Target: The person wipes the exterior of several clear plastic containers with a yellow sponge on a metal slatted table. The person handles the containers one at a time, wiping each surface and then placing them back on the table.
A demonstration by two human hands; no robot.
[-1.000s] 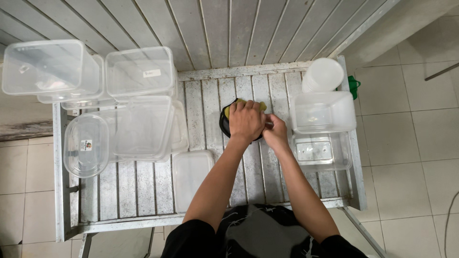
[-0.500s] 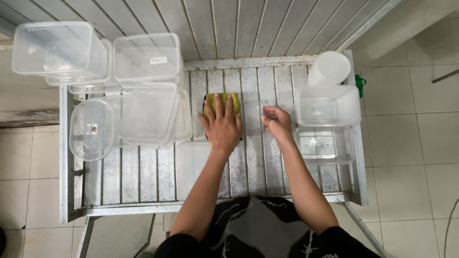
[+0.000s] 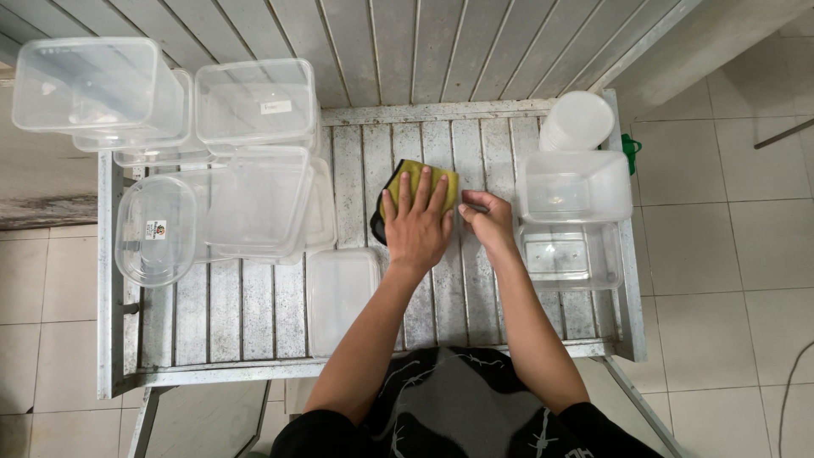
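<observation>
My left hand [image 3: 417, 222] lies flat over the yellow-green sponge [image 3: 420, 174], so I see only the sponge's far edge and a dark strip on its left side; its near part is hidden. Right of the sponge, my right hand [image 3: 487, 222] curls, and I cannot tell whether its fingertips pinch anything. Far left of the sponge, the clear tub [image 3: 89, 85] is cut by the picture's edge. The small label on the oval lid [image 3: 155, 229] is too small to read.

1. A small white rectangular label [image 3: 274, 107] sits on the clear square container [image 3: 254, 102] in the upper left of the frame.
2. A small white label with dark marks [image 3: 155, 230] sits on the clear oval lid [image 3: 157, 229] at left.
</observation>
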